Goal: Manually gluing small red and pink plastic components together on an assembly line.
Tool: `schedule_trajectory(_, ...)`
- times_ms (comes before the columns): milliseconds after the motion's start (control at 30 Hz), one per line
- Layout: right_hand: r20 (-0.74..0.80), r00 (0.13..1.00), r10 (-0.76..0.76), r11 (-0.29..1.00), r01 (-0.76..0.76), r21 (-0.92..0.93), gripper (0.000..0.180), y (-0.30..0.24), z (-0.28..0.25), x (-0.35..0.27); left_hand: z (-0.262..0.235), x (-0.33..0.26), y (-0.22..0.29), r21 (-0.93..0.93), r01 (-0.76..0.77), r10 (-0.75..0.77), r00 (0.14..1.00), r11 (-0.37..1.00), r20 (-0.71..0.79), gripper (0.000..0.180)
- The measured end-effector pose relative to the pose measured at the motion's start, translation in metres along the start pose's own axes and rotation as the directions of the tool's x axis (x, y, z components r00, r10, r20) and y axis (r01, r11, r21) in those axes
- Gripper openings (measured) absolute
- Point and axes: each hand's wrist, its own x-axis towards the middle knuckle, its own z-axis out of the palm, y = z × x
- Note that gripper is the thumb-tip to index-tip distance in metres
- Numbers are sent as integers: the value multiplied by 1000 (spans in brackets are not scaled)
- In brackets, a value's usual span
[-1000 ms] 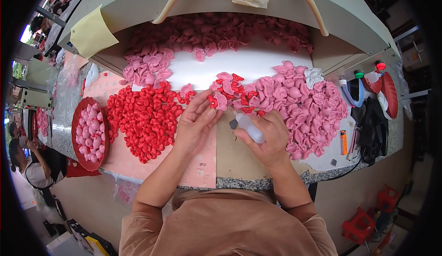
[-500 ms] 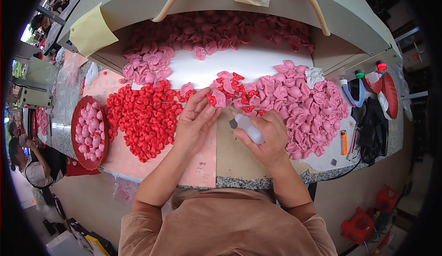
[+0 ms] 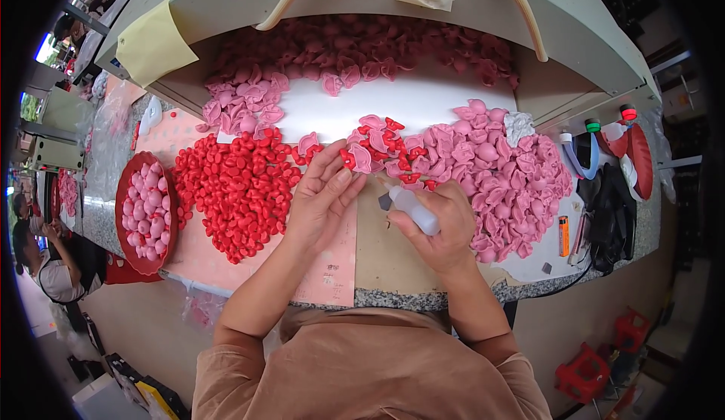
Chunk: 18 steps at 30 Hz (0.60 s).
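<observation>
Workbench [image 3: 393, 299], head view: grey speckled top, extending across the middle of the frame. The left hand [image 3: 323, 197] is positioned at the centre of the frame. Its thumb and forefinger are pinched on the left, red end of a pink-and-red piece [image 3: 361, 159]; the other fingers lie close together behind. The right hand [image 3: 447, 227] is located right of centre, with its fingers wrapped around a squeeze bottle [image 3: 415, 210], translucent white. The bottle is tilted, nozzle toward the upper left, near the held piece; contact between nozzle and piece cannot be determined.

Directly behind the held piece is a cluster [image 3: 385, 144] of mixed red and pink parts. A heap of red parts [image 3: 245, 193] is located left of centre; a heap of pink parts [image 3: 506, 186] is located right of centre. At the far left of the bench, a red bowl [image 3: 169, 231] contains rounded pink parts [image 3: 147, 208].

In the upper centre, a grey housing [image 3: 226, 4] arches over a white surface [image 3: 332, 114]; a back heap [image 3: 302, 54] of pink parts lies inside. A yellow sheet [image 3: 155, 42] hangs on the housing at upper left. Right of the pink heap lies an orange cylindrical item [image 3: 563, 236], near a black item [image 3: 612, 208]. Red stools [image 3: 583, 373] stand at lower right.
</observation>
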Motion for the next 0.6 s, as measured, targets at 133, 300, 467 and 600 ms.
schedule_trajectory(133,-2,1000,13,1000,-13,8,42,0,1,0,-1,1,0,1,4,-4,1000,1000,-3,43)
schedule_trajectory(300,3,1000,12,1000,-12,5,42,1,1,0,0,1,0,10,3,-3,1000,1000,-10,43)
schedule_trajectory(467,9,1000,13,1000,-13,6,41,0,1,1,-1,1,-1,15,6,-6,1000,1000,7,44)
schedule_trajectory(600,9,1000,28,999,-29,15,39,0,0,2,1,0,0,22,1,-1,1000,1000,-2,44)
